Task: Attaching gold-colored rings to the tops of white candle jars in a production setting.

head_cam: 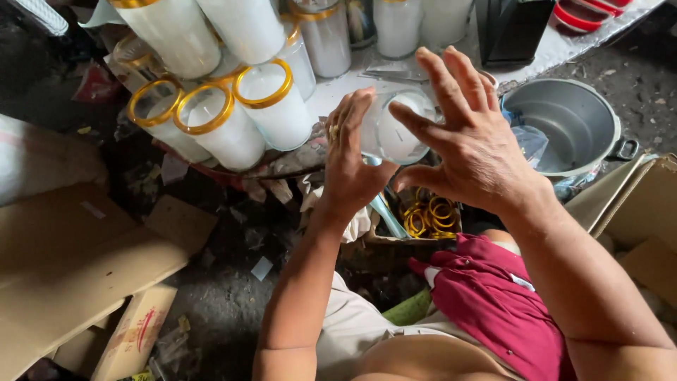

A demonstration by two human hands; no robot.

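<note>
My left hand (350, 161) grips a clear glass jar candle (396, 129) filled with white wax, held on its side with the open mouth facing me. This jar has no gold ring on its rim. My right hand (466, 137) hovers over the jar's mouth with fingers spread, the forefinger tip touching the rim. A ring sits on one finger of my left hand. Below the hands lies a small box of loose gold rings (429, 216).
Several white jar candles with gold rims (218, 120) lie stacked at the upper left, more stand behind (326, 35). A grey metal pot (572, 127) sits at right. Flattened cardboard (63, 261) lies at left, a cardboard box (645, 212) at right. My knees are below.
</note>
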